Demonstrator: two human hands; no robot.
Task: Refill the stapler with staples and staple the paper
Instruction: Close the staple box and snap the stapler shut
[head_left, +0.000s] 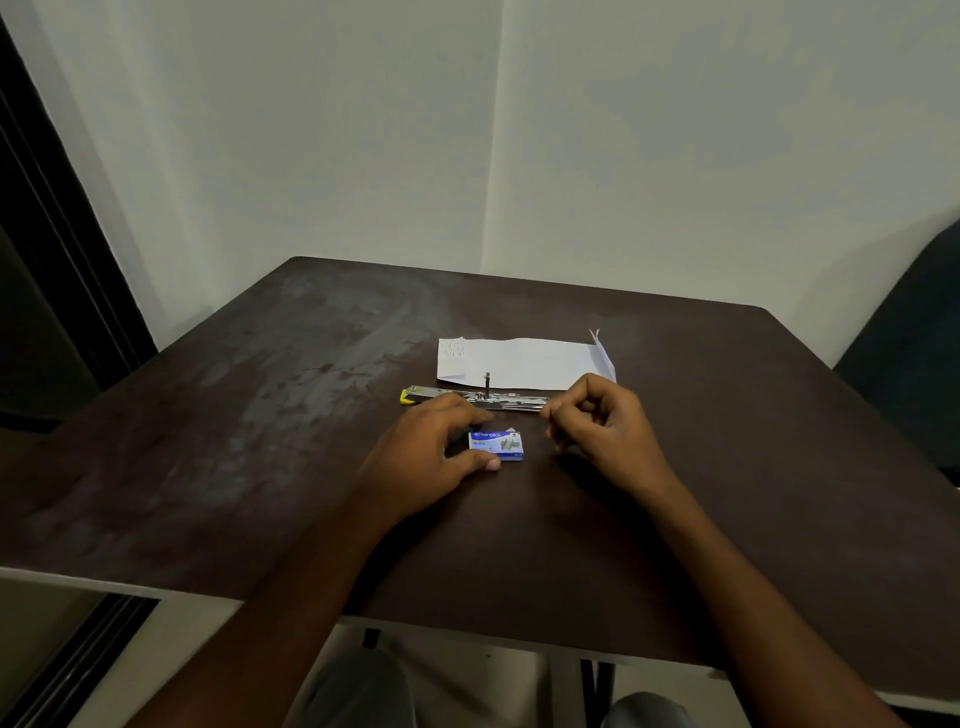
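Observation:
A small blue staple box lies on the dark table. My left hand holds the box between thumb and fingers at its left end. Just behind it the metal stapler, with a yellow tip at its left end, lies swung fully open and flat. My right hand hovers right of the box with fingers curled, its fingertips close to the stapler's right end; whether they pinch anything is unclear. A folded white paper lies behind the stapler.
The table stands in a corner against pale walls. A dark chair back rises at the right edge. A dark door frame runs along the left. My knees show below the table's front edge.

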